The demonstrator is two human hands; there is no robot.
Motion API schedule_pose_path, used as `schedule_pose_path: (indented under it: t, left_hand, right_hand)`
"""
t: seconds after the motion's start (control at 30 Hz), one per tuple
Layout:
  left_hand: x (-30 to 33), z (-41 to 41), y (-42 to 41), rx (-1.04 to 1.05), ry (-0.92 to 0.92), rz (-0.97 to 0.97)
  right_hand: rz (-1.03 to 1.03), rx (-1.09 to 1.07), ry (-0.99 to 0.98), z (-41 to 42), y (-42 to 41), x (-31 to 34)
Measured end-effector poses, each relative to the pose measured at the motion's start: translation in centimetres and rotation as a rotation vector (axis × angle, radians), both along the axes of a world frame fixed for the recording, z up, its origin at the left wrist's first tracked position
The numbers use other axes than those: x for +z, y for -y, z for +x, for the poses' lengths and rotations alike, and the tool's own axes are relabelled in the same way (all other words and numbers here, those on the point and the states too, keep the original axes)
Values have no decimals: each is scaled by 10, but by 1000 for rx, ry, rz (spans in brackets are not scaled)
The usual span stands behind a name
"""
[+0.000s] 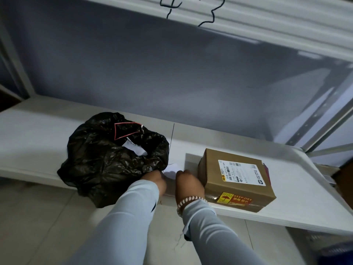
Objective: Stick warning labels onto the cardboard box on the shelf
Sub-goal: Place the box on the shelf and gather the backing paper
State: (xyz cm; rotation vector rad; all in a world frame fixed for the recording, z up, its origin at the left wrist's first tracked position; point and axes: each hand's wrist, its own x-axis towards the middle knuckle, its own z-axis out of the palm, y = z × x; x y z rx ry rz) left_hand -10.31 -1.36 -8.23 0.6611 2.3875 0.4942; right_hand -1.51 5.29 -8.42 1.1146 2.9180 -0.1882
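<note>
A brown cardboard box [235, 178] stands on the white shelf [298, 190], right of centre. It bears a white shipping label on top and a yellow-and-red KEEP DRY label [236, 199] on its front face. Just left of the box, my left hand [157, 180] and my right hand [188, 185] meet over a small white paper sheet [172, 170]. Both pinch its near edge; the fingertips are hidden behind the backs of the hands. My right hand touches the box's left front corner.
A crumpled black plastic bag [112, 155] with white paper scraps inside lies on the shelf at the left, overhanging the front edge. Another shelf [248, 18] with black marker writing hangs overhead. Metal uprights [324, 119] stand at the right. Tiled floor lies below.
</note>
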Motion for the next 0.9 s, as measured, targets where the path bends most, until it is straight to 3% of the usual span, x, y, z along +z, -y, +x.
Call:
schedule_pose_path:
  t: [0.07,0.13,0.2,0.57,0.7,0.9]
  left_hand:
    - [1,2,-3,149,219,80]
    - [6,9,-5,345,548,246]
    - [9,12,-6,432,660,330]
    - [28,24,-17,494,624,454]
    - [28,25,-23,564,692,473]
    - [20,18,-28,579,564,441]
  right_hand:
    - [-26,-35,-43,1,-3,-1]
    - [-45,-54,-80,2,-5,-2]
    - [-58,-54,-99,3,-6,-1]
    - [-138,-35,-304,7,-6,19]
    - [-177,-15,-389,14,-7,21]
    - [-220,76,-536,20,-15,14]
